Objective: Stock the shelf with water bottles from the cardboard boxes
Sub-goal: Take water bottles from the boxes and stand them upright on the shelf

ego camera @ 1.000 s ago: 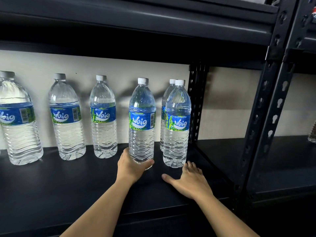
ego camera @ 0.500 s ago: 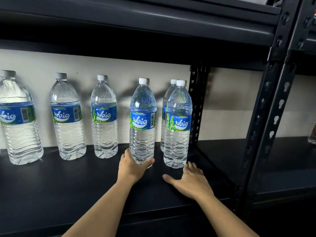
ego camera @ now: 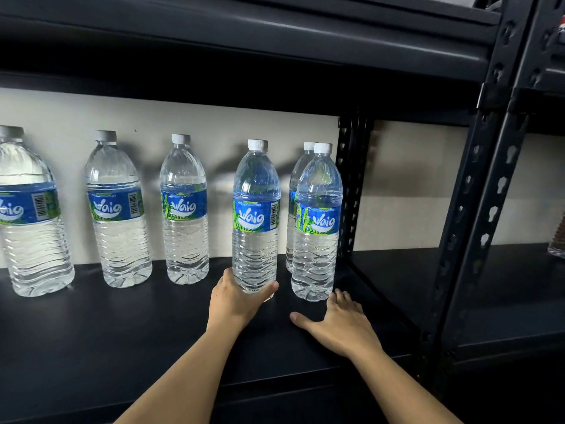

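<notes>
Clear plastic water bottle (ego camera: 256, 221) with a blue label and white cap, upright over the front part of the black metal shelf (ego camera: 91, 332). Gripped low down by the left hand (ego camera: 235, 301): thumb curled round the right side, other fingers hidden behind. Right hand (ego camera: 339, 325) flat on the shelf, fingers straight and close together, thumb stuck out sideways, fingertips just beside a second bottle (ego camera: 316, 228). A third bottle (ego camera: 298, 179) right behind that one. Three more bottles (ego camera: 185, 215) in a row along the pale back wall (ego camera: 244, 123), apart from each other.
</notes>
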Motion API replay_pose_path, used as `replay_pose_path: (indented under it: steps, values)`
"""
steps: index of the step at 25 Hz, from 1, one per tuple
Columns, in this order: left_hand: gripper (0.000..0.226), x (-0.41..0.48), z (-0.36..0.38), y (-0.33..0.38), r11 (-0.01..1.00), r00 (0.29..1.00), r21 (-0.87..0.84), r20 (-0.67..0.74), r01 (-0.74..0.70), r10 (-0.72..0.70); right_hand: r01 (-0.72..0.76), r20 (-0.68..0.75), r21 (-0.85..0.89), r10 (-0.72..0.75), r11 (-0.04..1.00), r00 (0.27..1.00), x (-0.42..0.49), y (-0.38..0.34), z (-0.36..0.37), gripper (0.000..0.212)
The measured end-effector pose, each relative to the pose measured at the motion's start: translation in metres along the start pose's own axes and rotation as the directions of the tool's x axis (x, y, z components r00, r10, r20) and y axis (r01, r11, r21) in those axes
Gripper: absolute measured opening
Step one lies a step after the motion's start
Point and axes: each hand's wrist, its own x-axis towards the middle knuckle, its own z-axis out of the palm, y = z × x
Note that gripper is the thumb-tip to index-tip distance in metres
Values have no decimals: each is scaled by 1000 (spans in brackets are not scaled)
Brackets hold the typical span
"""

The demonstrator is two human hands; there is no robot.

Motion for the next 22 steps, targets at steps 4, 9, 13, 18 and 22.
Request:
replay_pose_path:
  steps: [4, 9, 13, 18, 22]
  values:
    - [77, -1, -1, 1, 1000, 1000, 15, 10, 8, -8, 6, -1, 11, -6, 1000, 1000, -1, 0, -1, 121]
    - [81, -1, 0, 1, 1000, 999, 16, 28, 23, -23, 11, -16, 15, -10, 1000, 1000, -1, 0, -1, 121]
    - [90, -1, 0, -1, 1000, 999, -6, 41, 30, -30, 19, -65, 18, -18, 1000, 998, 0, 1, 1, 118]
    - [98, -6, -12, -3, 999, 996, -19, 87, 26, -25, 28, -137, 35, -23, 999, 990, -5, -1, 0, 102]
    - [78, -28, -33, -6, 982, 990, -153, 112, 107, -90, -17, -206, 87, 35, 996, 978, -16, -7, -4, 71]
